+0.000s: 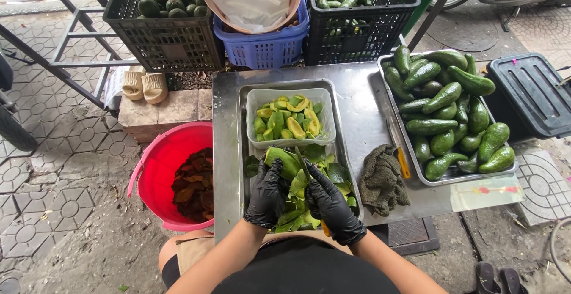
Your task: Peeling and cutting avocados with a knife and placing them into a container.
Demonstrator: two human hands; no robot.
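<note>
Both my hands wear black gloves over a steel tray (241, 129) heaped with green avocado peels (333, 174). My left hand (267, 195) grips a peeled avocado piece (284, 159). My right hand (333, 206) is shut on a knife (304, 165) with an orange handle, its blade lying against the avocado. Just beyond, inside the same tray, a white tub (257, 99) holds cut avocado pieces (288, 119).
A second tray (381, 63) of whole avocados (443, 108) sits at the right, with a knife (398, 149) and a dark rag (382, 177) beside it. A red bucket (159, 169) of dark peels stands left. Crates (166, 43) of avocados and a blue basket (267, 47) stand behind.
</note>
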